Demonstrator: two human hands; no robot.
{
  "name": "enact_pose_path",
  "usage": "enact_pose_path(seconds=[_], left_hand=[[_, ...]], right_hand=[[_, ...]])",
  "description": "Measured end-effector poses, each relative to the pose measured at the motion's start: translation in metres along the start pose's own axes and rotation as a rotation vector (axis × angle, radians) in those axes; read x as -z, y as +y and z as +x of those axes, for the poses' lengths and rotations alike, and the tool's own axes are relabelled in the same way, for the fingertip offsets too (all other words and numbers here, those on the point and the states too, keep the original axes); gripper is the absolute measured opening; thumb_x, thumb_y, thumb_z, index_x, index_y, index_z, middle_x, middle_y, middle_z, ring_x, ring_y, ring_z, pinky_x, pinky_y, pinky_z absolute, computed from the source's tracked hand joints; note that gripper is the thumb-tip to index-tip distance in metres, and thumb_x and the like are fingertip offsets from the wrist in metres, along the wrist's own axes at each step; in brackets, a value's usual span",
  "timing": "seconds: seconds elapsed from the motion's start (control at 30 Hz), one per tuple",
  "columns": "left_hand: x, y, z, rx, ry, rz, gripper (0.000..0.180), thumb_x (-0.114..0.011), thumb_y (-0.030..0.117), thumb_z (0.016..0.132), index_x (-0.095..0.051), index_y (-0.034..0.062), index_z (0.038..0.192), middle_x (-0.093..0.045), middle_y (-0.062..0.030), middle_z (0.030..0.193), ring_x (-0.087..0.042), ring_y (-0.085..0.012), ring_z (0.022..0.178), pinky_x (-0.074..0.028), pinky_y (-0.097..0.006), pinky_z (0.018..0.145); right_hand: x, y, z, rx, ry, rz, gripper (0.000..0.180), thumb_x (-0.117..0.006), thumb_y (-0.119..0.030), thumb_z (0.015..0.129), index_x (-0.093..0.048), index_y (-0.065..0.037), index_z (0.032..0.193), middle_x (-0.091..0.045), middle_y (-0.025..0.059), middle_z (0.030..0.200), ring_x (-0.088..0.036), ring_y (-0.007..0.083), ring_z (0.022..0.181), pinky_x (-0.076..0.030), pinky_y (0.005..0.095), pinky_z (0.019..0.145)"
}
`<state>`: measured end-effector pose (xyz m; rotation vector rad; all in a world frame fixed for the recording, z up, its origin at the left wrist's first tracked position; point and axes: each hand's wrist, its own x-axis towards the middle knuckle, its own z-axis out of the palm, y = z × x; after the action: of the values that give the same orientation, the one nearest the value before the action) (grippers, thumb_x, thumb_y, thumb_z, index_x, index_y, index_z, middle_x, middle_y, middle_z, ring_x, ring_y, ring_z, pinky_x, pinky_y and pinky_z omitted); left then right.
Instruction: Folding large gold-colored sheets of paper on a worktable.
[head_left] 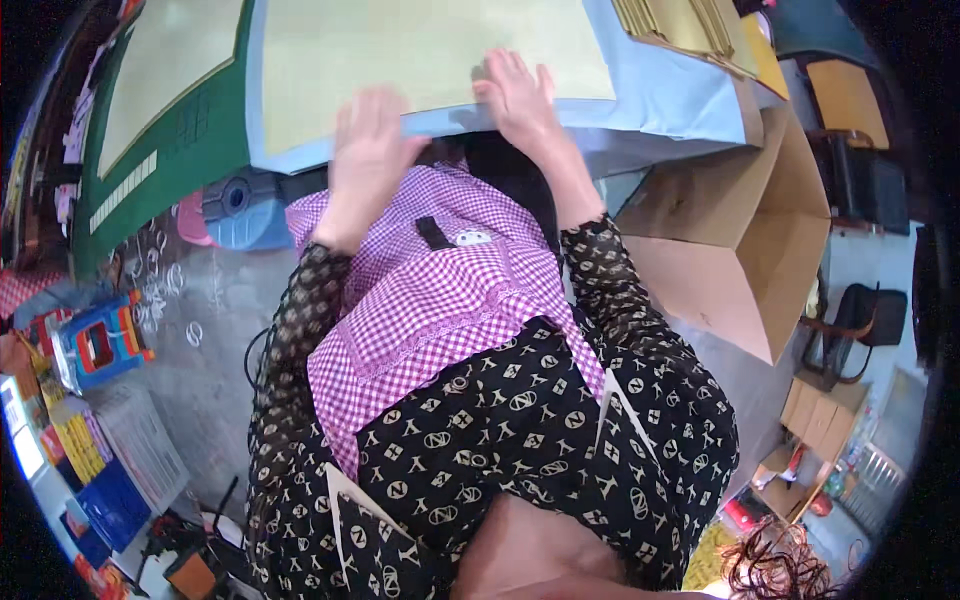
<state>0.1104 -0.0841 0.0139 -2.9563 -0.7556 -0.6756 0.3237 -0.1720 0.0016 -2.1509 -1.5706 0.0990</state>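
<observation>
both hands are up at the near edge of the light blue table. the left hand lies flat with fingers together, pressing the edge of a big pale yellow sheet spread over the tabletop. the right hand rests on the same sheet a bit further in, fingers loosely spread, not gripping anything. a stack of similar yellowish sheets sits at the table's far right corner. an open cardboard box stands just right of the person, and a green board lies off to the left.
</observation>
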Motion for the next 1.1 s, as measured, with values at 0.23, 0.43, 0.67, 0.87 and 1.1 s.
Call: enact_pose_path(seconds=[0.23, 0.43, 0.67, 0.87, 1.1], left_hand=[[-0.056, 0.036, 0.028, -0.162, -0.092, 0.015, 0.068, -0.052, 0.047, 0.087, -0.039, 0.0005, 0.136, -0.039, -0.0149, 0.141, -0.033, -0.0313, 0.133, -0.025, -0.051, 0.107], [-0.053, 0.02, 0.012, -0.099, -0.005, 0.015, 0.067, -0.052, 0.049, 0.086, -0.043, 0.0009, 0.132, -0.042, -0.015, 0.139, -0.037, -0.0305, 0.131, -0.027, -0.051, 0.106], [-0.025, -0.044, -0.036, 0.099, -0.064, 0.203, 0.065, -0.05, 0.048, 0.089, -0.039, 0.0049, 0.136, -0.037, -0.012, 0.145, -0.035, -0.0286, 0.133, -0.023, -0.051, 0.107], [-0.006, -0.11, -0.069, 0.276, -0.095, 0.361, 0.06, -0.045, 0.043, 0.092, -0.037, 0.0059, 0.139, -0.035, -0.0103, 0.146, -0.032, -0.0272, 0.135, -0.021, -0.054, 0.107], [0.008, -0.103, -0.065, 0.293, -0.144, 0.49, 0.059, -0.047, 0.043, 0.092, -0.04, 0.0046, 0.136, -0.037, -0.0104, 0.144, -0.03, -0.0322, 0.135, -0.022, -0.059, 0.105]], right_hand=[[-0.013, -0.006, -0.002, 0.028, 0.043, 0.268, 0.044, -0.041, -0.031, 0.093, -0.043, -0.002, 0.127, -0.046, 0.0164, 0.13, -0.037, 0.033, 0.127, -0.019, 0.0535, 0.106], [-0.018, 0.007, -0.016, 0.022, 0.02, 0.065, 0.048, -0.036, -0.036, 0.097, -0.041, -0.004, 0.131, -0.04, 0.0154, 0.138, -0.029, 0.0337, 0.134, -0.016, 0.0479, 0.11], [-0.018, 0.026, -0.028, -0.01, -0.001, -0.095, 0.053, -0.032, -0.04, 0.098, -0.037, -0.006, 0.138, -0.03, 0.0141, 0.148, -0.022, 0.0313, 0.139, -0.012, 0.0435, 0.113], [-0.007, 0.043, -0.04, -0.123, -0.02, -0.142, 0.051, -0.033, -0.038, 0.098, -0.036, -0.007, 0.139, -0.029, 0.0136, 0.148, -0.021, 0.0304, 0.139, -0.012, 0.0444, 0.113], [0.009, 0.032, -0.034, -0.122, -0.001, -0.22, 0.049, -0.042, -0.032, 0.094, -0.037, -0.005, 0.134, -0.033, 0.0179, 0.143, -0.025, 0.0325, 0.136, -0.016, 0.0528, 0.11]])
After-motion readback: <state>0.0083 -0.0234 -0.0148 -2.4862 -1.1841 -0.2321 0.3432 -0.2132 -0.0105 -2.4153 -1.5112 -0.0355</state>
